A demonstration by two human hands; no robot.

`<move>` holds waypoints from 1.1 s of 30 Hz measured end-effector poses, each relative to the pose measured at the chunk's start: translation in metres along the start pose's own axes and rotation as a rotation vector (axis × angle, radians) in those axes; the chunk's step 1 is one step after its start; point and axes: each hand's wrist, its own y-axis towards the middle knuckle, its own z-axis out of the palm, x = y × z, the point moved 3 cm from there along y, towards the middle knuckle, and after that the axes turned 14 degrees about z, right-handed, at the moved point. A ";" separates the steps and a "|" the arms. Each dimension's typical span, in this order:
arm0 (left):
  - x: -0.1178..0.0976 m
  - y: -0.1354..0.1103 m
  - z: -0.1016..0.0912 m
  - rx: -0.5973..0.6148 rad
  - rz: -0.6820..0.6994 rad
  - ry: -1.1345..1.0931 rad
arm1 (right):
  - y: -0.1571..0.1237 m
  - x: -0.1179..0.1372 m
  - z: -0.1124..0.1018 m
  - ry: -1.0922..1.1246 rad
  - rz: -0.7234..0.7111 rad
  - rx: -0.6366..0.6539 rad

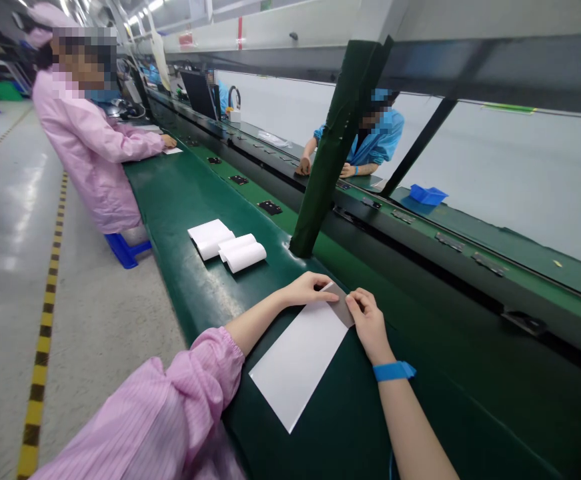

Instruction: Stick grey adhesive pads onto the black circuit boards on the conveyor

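A white sheet [297,360] lies flat on the green bench [190,280] in front of me. At its far end sits a small grey flat piece [341,308]. My left hand [306,289] rests on the sheet's far corner, fingers curled down and touching the grey piece. My right hand [367,320] pinches the grey piece's right edge with thumb and forefinger. A blue wrist strap [393,371] circles my right wrist, and a pink sleeve [170,413] covers my left arm.
Several curled white sheets [227,245] lie farther up the bench. A dark green post [337,140] rises just behind my hands. A conveyor belt [420,233] with small black parts runs alongside. One person in pink works to the left, another in blue across the line. A blue tray [427,195] sits beyond.
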 end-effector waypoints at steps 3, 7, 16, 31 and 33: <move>0.000 0.000 0.000 -0.026 0.000 -0.039 | 0.000 -0.002 -0.002 0.071 0.034 -0.018; 0.002 0.000 -0.001 -0.089 0.012 -0.121 | -0.003 -0.001 -0.002 0.212 0.081 0.020; -0.006 0.002 -0.016 -0.437 0.008 -0.443 | -0.008 0.003 0.000 0.219 0.160 0.087; -0.027 -0.010 -0.037 -0.585 0.057 -0.998 | -0.007 0.003 -0.001 0.194 0.179 0.082; -0.024 -0.008 -0.038 -0.575 0.062 -0.925 | -0.007 0.002 -0.001 0.189 0.172 0.086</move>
